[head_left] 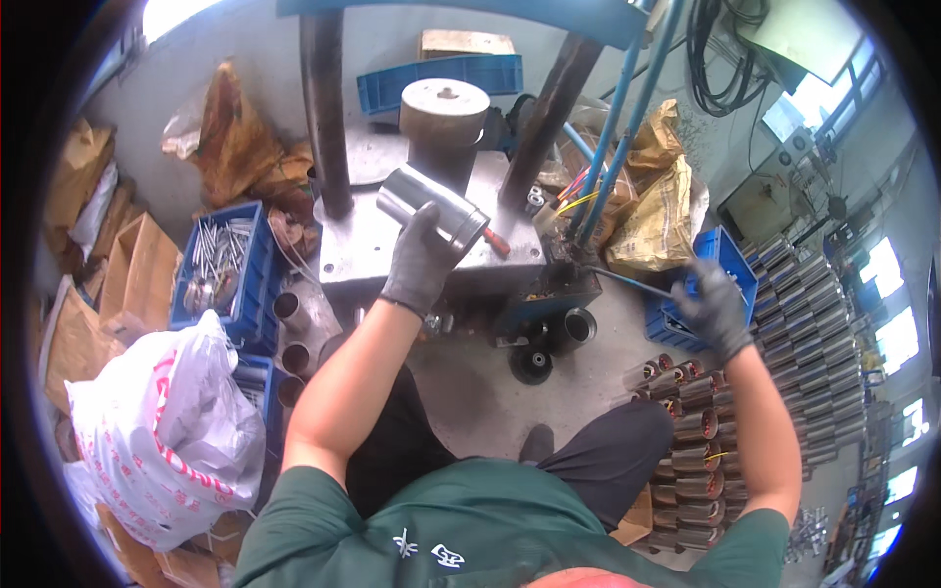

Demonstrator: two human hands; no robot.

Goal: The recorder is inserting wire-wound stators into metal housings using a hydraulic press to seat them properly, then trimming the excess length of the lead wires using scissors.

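Observation:
In my left hand (pixel 421 260), gloved in dark grey, is a shiny metal cylinder (pixel 426 201), tilted above the press table (pixel 343 255). The fingers wrap round its lower side. A red piece (pixel 497 242) sticks out by the cylinder's right end; whether it is attached cannot be told. Behind the cylinder stands the press's thick round metal block (pixel 444 113), between two dark posts. My right hand (pixel 713 309), also gloved, is closed at the outer end of a thin lever rod (pixel 627 281) that runs from the press's right side. The glove hides the rod's end.
Many metal cylinders (pixel 799 333) stand stacked at right, beside blue crates (pixel 730 260). At left are a blue crate of metal rods (pixel 221 255) and a white plastic bag (pixel 167 431). A black round part (pixel 532 365) lies on the floor below the press. Blue bars rise at the press's right.

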